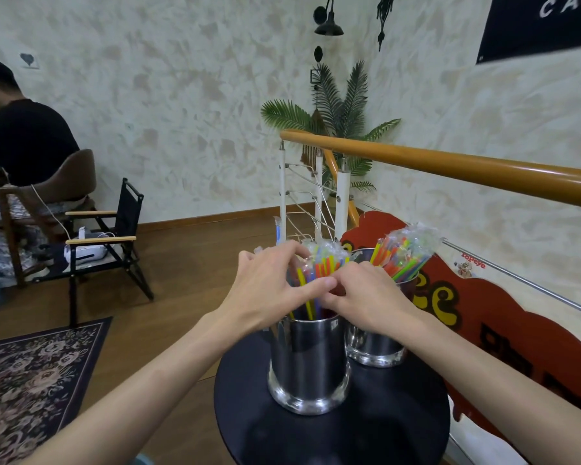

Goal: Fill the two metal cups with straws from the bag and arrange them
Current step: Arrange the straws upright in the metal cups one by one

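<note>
Both hands, left hand [265, 290] and right hand [366, 297], pinch the straws [319, 266] in the near cup [309, 360]; better spread them gently toward 12 o'clock.

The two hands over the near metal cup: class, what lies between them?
In the head view, a bunch of coloured straws standing in the near metal cup rises between the left hand and right hand, whose fingers close in around it.

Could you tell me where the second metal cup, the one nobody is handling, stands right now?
In the head view the second cup stands on the round black table, behind and right of the near cup, partly hidden by the right hand.
</note>
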Tool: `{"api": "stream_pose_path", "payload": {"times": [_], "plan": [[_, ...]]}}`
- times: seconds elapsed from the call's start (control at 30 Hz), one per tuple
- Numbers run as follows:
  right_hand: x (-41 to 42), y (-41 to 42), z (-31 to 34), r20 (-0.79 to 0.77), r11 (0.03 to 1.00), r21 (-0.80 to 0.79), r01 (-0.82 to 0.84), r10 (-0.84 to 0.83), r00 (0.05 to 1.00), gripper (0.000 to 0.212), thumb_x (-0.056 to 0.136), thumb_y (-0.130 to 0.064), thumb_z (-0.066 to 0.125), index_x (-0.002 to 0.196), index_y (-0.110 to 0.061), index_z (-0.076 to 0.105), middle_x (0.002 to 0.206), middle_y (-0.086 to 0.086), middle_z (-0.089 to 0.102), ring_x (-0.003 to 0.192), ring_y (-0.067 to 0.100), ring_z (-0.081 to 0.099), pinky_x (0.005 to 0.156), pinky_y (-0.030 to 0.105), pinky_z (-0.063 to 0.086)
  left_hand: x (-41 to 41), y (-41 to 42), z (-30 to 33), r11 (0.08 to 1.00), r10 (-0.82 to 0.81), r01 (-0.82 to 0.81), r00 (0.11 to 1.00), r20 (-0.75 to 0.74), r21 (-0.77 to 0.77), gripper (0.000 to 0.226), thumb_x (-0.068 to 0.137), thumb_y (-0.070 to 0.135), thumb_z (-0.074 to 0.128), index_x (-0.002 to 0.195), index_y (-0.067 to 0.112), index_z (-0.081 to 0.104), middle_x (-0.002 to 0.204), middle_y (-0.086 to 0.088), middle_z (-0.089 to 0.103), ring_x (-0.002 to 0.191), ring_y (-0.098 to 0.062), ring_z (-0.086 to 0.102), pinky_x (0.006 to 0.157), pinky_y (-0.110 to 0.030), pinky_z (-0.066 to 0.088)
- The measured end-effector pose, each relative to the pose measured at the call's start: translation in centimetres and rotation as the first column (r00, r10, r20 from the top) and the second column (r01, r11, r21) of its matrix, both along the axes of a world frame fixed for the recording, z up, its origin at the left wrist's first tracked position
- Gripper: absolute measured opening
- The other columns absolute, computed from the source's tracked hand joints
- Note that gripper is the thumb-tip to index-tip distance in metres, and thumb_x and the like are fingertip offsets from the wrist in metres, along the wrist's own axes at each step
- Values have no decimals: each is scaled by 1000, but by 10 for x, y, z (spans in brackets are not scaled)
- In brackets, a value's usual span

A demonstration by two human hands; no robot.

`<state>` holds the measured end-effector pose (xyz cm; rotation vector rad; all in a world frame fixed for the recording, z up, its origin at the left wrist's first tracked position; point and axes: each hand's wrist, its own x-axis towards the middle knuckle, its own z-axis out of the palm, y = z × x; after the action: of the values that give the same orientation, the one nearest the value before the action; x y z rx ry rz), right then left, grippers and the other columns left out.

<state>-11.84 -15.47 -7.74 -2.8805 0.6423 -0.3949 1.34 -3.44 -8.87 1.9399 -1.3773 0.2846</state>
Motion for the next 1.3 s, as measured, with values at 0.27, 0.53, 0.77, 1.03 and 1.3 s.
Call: {"api": "stream_pose_path", "payload": {"times": [0.27, 0.53, 0.77, 1.03, 1.3], "plan": [[-9, -11, -5, 16, 938, 258, -231, 234, 972, 24, 100, -30, 63, 88, -14, 75, 56, -14, 57, 55, -2, 52, 56, 15, 35, 8, 5, -6, 999, 6, 4, 972, 236, -44, 22, 89, 60, 59, 85, 39, 54, 83, 23, 51, 81, 1, 47, 76, -33, 22], [-10, -21, -15, 116, 970, 228, -87, 62, 991, 11, 91, -37, 72, 92, -26, 70, 69, -7, 71, 72, -2, 60, 68, 21, 40, 12, 10, -4, 993, 119, -117, 933, 341, -24, 16, 80, 47, 51, 81, 32, 56, 90, 13, 48, 85, -10, 43, 76, -31, 20], [-6, -15, -13, 183, 969, 247, -30, -16, 983, 33, 86, -38, 79, 94, -21, 51, 71, 1, 71, 73, 13, 67, 75, 40, 54, 19, 12, -6, 984, 159, -174, 793, 588, -32, 7, 77, 29, 66, 80, 25, 61, 91, 8, 56, 85, -19, 49, 76, -36, 28], [11, -17, -20, 158, 990, 87, 114, -127, 979, 32, 86, -57, 71, 91, -28, 58, 72, -10, 59, 83, 17, 62, 69, 37, 47, 20, 9, -4, 984, 159, -170, 709, 687, -51, 31, 86, 44, 64, 62, 24, 67, 82, 8, 57, 80, -20, 51, 76, -38, 27], [14, -23, -26, 153, 992, 92, 84, -98, 983, 16, 94, -40, 65, 89, -25, 69, 68, -8, 64, 91, 21, 67, 82, 43, 56, 16, -1, -3, 962, 263, -261, 793, 550, -84, 49, 81, 75, 47, 63, 30, 40, 68, 15, 45, 72, -14, 38, 72, -34, 17]]}}
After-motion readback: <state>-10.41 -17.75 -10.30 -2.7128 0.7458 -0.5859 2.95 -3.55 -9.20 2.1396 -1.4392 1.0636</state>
